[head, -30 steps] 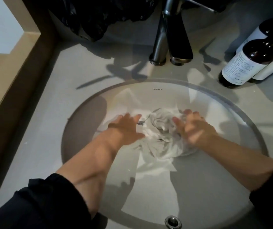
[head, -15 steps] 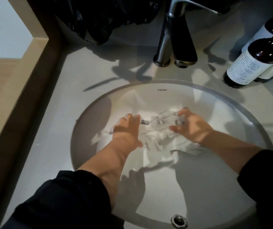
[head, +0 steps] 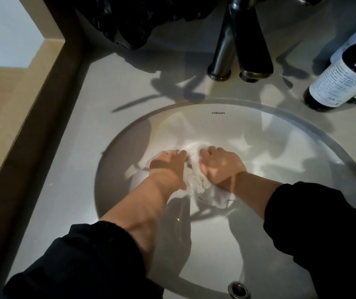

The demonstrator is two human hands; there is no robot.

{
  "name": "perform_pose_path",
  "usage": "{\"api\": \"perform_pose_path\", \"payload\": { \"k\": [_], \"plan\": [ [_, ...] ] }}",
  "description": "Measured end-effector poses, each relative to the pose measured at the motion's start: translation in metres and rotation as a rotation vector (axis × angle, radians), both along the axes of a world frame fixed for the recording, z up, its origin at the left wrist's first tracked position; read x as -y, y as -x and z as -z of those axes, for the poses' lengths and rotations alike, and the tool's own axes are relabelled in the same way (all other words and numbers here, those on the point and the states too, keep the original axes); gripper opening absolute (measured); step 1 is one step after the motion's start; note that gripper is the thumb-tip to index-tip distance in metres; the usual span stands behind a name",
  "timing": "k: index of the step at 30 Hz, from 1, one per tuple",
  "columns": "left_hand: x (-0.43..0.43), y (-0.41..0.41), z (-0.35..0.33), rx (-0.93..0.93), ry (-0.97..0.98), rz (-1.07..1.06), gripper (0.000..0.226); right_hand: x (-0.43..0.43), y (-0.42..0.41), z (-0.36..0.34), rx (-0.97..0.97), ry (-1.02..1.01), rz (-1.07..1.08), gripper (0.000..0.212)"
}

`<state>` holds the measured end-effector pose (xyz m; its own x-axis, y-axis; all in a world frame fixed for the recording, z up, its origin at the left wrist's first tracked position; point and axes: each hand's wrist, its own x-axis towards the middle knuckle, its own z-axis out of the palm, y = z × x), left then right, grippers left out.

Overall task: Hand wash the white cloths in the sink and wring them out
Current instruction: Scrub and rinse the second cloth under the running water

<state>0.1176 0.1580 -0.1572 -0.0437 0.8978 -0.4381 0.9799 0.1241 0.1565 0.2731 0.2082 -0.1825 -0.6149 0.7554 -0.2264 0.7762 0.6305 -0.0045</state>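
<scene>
Far left: a wooden ledge (head: 19, 117) ran diagonally along the counter (head: 99, 108), its dark inner edge butting the counter's left side. Counter strip between the ledge and the sink (head: 302, 134) was bare, decent room there. A black plastic bag (head: 134, 20) hung over the back of the counter at top, well clear of the basin.

My left hand (head: 168, 167) was down in the middle of the basin, fingers curled and clamped on the left side of the white cloth (head: 196, 186). Dark sleeve pushed up the forearm, crossing over the sink's near rim. Open basin wall to the left of that hand, shadowed.

Cloth was bunched between both hands at the basin bottom, a wet tail trailing toward me past the wrists. Could not tell if it was one cloth or several.

My right hand (head: 220, 167) was just beside the left, knuckles nearly meeting, fist closed on the cloth's right side.

Tap (head: 246, 42) stood behind the basin at centre-right, spout end over the back rim, well apart from my hands. Overflow fitting (head: 239, 290) sat at the near rim.

Right of the hands the basin was open and bright, plenty of room. Two dark bottles (head: 341, 76) with white labels stood on the counter at far right, just beside the sink's rim.
</scene>
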Motion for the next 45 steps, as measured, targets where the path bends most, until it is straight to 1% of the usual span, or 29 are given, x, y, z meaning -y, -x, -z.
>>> {"api": "perform_pose_path", "payload": {
  "k": [2, 5, 7, 9, 10, 11, 13, 14, 15, 16, 17, 19, 20, 22, 24, 25, 26, 27, 28, 29, 30, 31, 33, 35, 37, 39, 41, 43, 45],
  "plan": [
    [0.001, -0.001, 0.001, 0.006, 0.003, 0.026, 0.070, -0.005, 0.002, -0.003, -0.023, 0.051, 0.036, 0.034],
    [0.000, -0.004, -0.001, -0.014, 0.023, 0.035, 0.057, -0.021, -0.004, -0.018, -0.159, 0.259, 0.116, 0.026],
    [-0.004, -0.006, -0.005, -0.015, 0.062, 0.002, 0.039, -0.043, -0.016, -0.040, -0.061, 0.387, 0.146, 0.024],
    [-0.005, -0.008, -0.009, 0.015, 0.108, -0.023, 0.023, -0.055, -0.032, -0.062, 0.152, 0.364, 0.240, 0.035],
    [-0.005, -0.009, -0.010, 0.029, 0.118, -0.028, 0.021, -0.055, -0.042, -0.070, 0.191, 0.356, 0.302, 0.043],
    [-0.005, -0.009, -0.012, 0.036, 0.108, -0.029, 0.022, -0.053, -0.053, -0.074, 0.143, 0.404, 0.344, 0.052],
    [-0.005, -0.007, -0.009, 0.019, 0.058, 0.017, 0.045, -0.034, -0.072, -0.078, 0.033, 0.584, 0.348, 0.079],
    [-0.006, -0.006, -0.004, 0.021, 0.055, 0.086, 0.059, -0.022, -0.079, -0.076, 0.078, 0.649, 0.316, 0.099],
    [-0.005, -0.005, 0.001, 0.020, 0.076, 0.173, 0.072, -0.009, -0.085, -0.071, 0.177, 0.649, 0.265, 0.116],
    [-0.005, -0.005, 0.006, 0.001, 0.112, 0.252, 0.083, 0.001, -0.087, -0.064, 0.259, 0.578, 0.209, 0.126],
    [-0.004, -0.007, 0.008, -0.037, 0.149, 0.309, 0.094, 0.009, -0.088, -0.056, 0.293, 0.480, 0.155, 0.130],
    [-0.004, -0.011, 0.012, -0.097, 0.167, 0.350, 0.103, 0.007, -0.087, -0.049, 0.214, 0.397, 0.145, 0.121],
    [-0.004, -0.012, 0.013, -0.096, 0.161, 0.342, 0.101, 0.000, -0.086, -0.050, 0.113, 0.445, 0.209, 0.109],
    [-0.002, -0.013, 0.013, -0.035, 0.152, 0.282, 0.092, -0.017, -0.085, -0.060, -0.092, 0.587, 0.355, 0.074],
    [-0.002, -0.012, 0.013, 0.052, 0.140, 0.204, 0.080, -0.026, -0.085, -0.080, -0.276, 0.546, 0.451, 0.029],
    [-0.003, -0.012, 0.010, 0.062, 0.116, 0.165, 0.071, -0.026, -0.082, -0.090, -0.352, 0.507, 0.488, 0.019],
    [-0.004, -0.011, 0.006, 0.034, 0.086, 0.137, 0.063, -0.022, -0.077, -0.099, -0.424, 0.497, 0.505, 0.024],
    [-0.006, -0.009, 0.002, -0.023, 0.078, 0.120, 0.059, -0.015, -0.066, -0.107, -0.465, 0.482, 0.523, 0.042],
    [-0.007, -0.007, -0.003, -0.076, 0.093, 0.113, 0.060, -0.009, -0.056, -0.109, -0.435, 0.422, 0.548, 0.062],
    [-0.008, -0.003, -0.007, -0.112, 0.126, 0.106, 0.063, 0.000, -0.045, -0.105, -0.342, 0.318, 0.506, 0.073],
    [-0.009, 0.000, -0.010, -0.127, 0.155, 0.098, 0.066, 0.012, -0.032, -0.096, -0.208, 0.209, 0.385, 0.078],
    [-0.009, 0.004, -0.012, -0.128, 0.172, 0.087, 0.068, 0.024, -0.022, -0.082, -0.103, 0.120, 0.230, 0.077],
    [-0.008, 0.009, -0.014, -0.117, 0.183, 0.067, 0.070, 0.035, -0.011, -0.045, 0.063, -0.004, -0.053, 0.066],
    [-0.007, 0.010, -0.013, -0.085, 0.189, 0.058, 0.071, 0.031, -0.004, -0.025, 0.116, -0.050, -0.160, 0.057],
    [-0.005, 0.006, -0.011, -0.052, 0.205, 0.076, 0.073, 0.016, 0.002, -0.017, 0.079, -0.043, -0.148, 0.056],
    [-0.003, -0.001, -0.008, -0.054, 0.192, 0.095, 0.078, 0.004, 0.004, -0.013, 0.105, 0.011, -0.098, 0.057],
    [0.000, -0.006, -0.004, -0.064, 0.160, 0.083, 0.082, 0.001, 0.007, -0.013, 0.064, 0.054, -0.017, 0.054],
    [0.001, -0.007, 0.001, -0.043, 0.122, 0.075, 0.084, -0.003, 0.008, -0.018, -0.102, 0.187, 0.146, 0.045],
    [0.000, -0.006, 0.004, 0.004, 0.090, 0.072, 0.089, -0.017, 0.000, -0.037, -0.304, 0.471, 0.386, 0.023]
  ]
}}
